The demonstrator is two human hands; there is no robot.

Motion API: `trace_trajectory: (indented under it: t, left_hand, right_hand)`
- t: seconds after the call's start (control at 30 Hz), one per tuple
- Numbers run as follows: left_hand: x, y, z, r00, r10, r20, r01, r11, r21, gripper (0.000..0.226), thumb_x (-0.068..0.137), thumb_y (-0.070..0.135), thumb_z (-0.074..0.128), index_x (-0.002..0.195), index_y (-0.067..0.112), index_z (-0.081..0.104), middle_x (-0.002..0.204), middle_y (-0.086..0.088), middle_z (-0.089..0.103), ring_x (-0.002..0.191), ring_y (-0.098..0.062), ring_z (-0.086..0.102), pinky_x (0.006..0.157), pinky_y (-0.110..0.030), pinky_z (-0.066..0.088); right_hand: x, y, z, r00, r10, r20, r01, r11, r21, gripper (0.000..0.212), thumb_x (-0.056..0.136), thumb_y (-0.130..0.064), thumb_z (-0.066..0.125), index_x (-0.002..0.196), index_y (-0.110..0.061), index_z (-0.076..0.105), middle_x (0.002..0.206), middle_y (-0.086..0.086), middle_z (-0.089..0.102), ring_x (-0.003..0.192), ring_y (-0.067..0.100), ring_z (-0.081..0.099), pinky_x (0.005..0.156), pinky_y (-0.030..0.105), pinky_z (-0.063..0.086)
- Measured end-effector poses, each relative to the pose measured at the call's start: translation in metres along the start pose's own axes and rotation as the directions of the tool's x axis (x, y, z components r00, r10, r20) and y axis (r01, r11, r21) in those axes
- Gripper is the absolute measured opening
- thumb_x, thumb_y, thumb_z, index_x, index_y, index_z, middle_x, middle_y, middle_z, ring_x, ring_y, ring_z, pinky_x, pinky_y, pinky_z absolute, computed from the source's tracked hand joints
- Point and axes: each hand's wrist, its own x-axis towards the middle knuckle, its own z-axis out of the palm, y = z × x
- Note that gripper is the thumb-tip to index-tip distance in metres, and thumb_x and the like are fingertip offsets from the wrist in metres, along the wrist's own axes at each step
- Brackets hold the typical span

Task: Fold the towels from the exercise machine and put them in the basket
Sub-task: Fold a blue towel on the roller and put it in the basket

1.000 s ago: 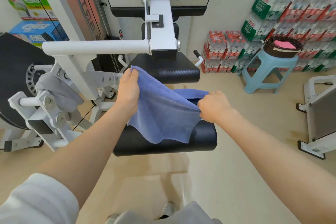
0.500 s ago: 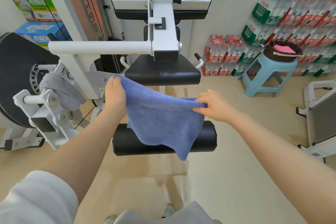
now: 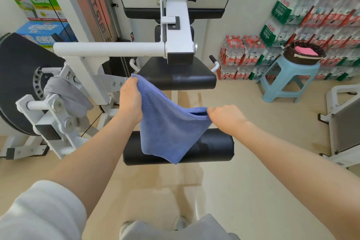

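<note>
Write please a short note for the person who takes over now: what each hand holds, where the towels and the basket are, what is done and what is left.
Left hand: grips the upper corner of the blue towel.
Right hand: pinches the towel's other top edge. The towel hangs between them in front of the black roller pad, unfolded.
Grey towel: draped on the machine's left side, untouched.
Basket: on the light blue stool at right, a pink towel already inside.
Left: fold the blue towel and put it in the basket, then the grey one.
</note>
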Motion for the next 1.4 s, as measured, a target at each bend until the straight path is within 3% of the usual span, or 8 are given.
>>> trace_trajectory:
  t: [0.13, 0.23, 0.43, 0.6, 0.8, 1.07, 1.23, 1.4]
  left_hand:
    - [0.004, 0.0, 0.004, 0.995, 0.085, -0.047, -0.083, 0.996, 0.043, 0.026, 0.094, 0.026, 0.039, 0.069, 0.023, 0.047, 0.07, 0.004, 0.047, 0.064, -0.011, 0.046, 0.063, -0.025, 0.039]
    - [0.001, -0.004, 0.01, 0.999, -0.029, -0.021, 0.029, 1.0, -0.006, 0.026, 0.09, 0.026, 0.043, 0.065, 0.022, 0.047, 0.062, 0.006, 0.041, 0.061, -0.012, 0.04, 0.064, -0.028, 0.035]
    - [0.009, 0.001, 0.01, 0.985, 0.128, -0.119, -0.114, 0.987, 0.115, 0.031, 0.097, 0.023, 0.034, 0.066, 0.024, 0.04, 0.068, 0.005, 0.04, 0.06, -0.009, 0.041, 0.059, -0.023, 0.035]
    - [0.012, -0.002, 0.005, 0.982, 0.097, -0.162, -0.082, 0.992, 0.096, 0.016, 0.097, 0.023, 0.035, 0.089, 0.015, 0.047, 0.069, 0.005, 0.041, 0.061, -0.01, 0.041, 0.064, -0.028, 0.037]
    - [0.018, 0.001, -0.01, 0.977, 0.115, -0.179, -0.099, 0.991, 0.092, 0.019, 0.095, 0.025, 0.037, 0.082, 0.017, 0.048, 0.069, 0.006, 0.042, 0.064, -0.01, 0.041, 0.061, -0.025, 0.035]
    - [0.023, -0.007, -0.016, 0.962, 0.25, -0.107, -0.233, 0.961, 0.152, 0.028, 0.097, 0.026, 0.032, 0.072, 0.022, 0.045, 0.073, 0.004, 0.041, 0.073, -0.014, 0.038, 0.066, -0.029, 0.032]
    - [0.042, -0.001, -0.013, 0.962, 0.272, -0.036, -0.263, 0.95, 0.169, 0.03, 0.1, 0.026, 0.03, 0.103, 0.012, 0.056, 0.084, 0.005, 0.049, 0.08, -0.011, 0.043, 0.075, -0.028, 0.036]
    - [0.059, 0.015, 0.001, 0.966, 0.259, 0.017, -0.258, 0.953, 0.156, 0.03, 0.101, 0.031, 0.032, 0.081, 0.026, 0.054, 0.082, 0.007, 0.051, 0.078, -0.008, 0.046, 0.072, -0.025, 0.037]
  right_hand:
    - [-0.001, 0.01, 0.001, 0.993, 0.032, -0.117, -0.032, 0.999, 0.004, 0.025, 0.084, -0.008, 0.059, 0.108, -0.01, 0.052, 0.092, 0.004, 0.067, 0.084, 0.026, 0.065, 0.061, 0.028, 0.038]
    - [0.001, 0.013, 0.007, 0.893, -0.245, -0.378, 0.149, 0.952, -0.267, 0.024, 0.047, -0.015, 0.084, 0.059, -0.018, 0.063, 0.058, -0.002, 0.058, 0.059, 0.02, 0.057, 0.056, 0.025, 0.038]
    - [-0.004, 0.007, 0.013, 0.806, -0.554, -0.21, 0.459, 0.807, -0.371, 0.02, 0.049, -0.016, 0.081, 0.057, -0.025, 0.065, 0.063, -0.011, 0.062, 0.06, 0.015, 0.057, 0.053, 0.022, 0.039]
    - [-0.002, 0.009, 0.006, 0.957, -0.286, -0.05, 0.276, 0.949, -0.153, 0.016, 0.093, -0.014, 0.043, 0.098, -0.013, 0.058, 0.089, 0.007, 0.063, 0.067, 0.029, 0.054, 0.058, 0.031, 0.036]
    - [-0.003, 0.023, 0.02, 0.926, -0.146, -0.349, 0.131, 0.989, -0.066, 0.037, 0.04, -0.008, 0.086, 0.059, -0.013, 0.055, 0.047, 0.005, 0.048, 0.024, 0.02, 0.038, 0.04, 0.017, 0.019]
    - [0.014, 0.04, 0.004, 0.904, 0.204, -0.376, -0.101, 0.956, 0.276, 0.034, 0.1, -0.033, 0.034, 0.108, -0.012, 0.06, 0.112, 0.008, 0.062, 0.105, 0.029, 0.053, 0.073, 0.034, 0.035]
    - [0.038, 0.054, 0.0, 0.799, 0.441, -0.409, -0.254, 0.864, 0.436, 0.019, 0.096, -0.011, 0.041, 0.105, -0.006, 0.057, 0.106, 0.016, 0.064, 0.103, 0.033, 0.053, 0.082, 0.04, 0.033]
    - [0.05, 0.07, -0.018, 0.667, 0.627, -0.402, -0.142, 0.637, 0.758, 0.02, 0.093, -0.005, 0.045, 0.1, -0.001, 0.062, 0.101, 0.018, 0.063, 0.095, 0.035, 0.054, 0.073, 0.028, 0.031]
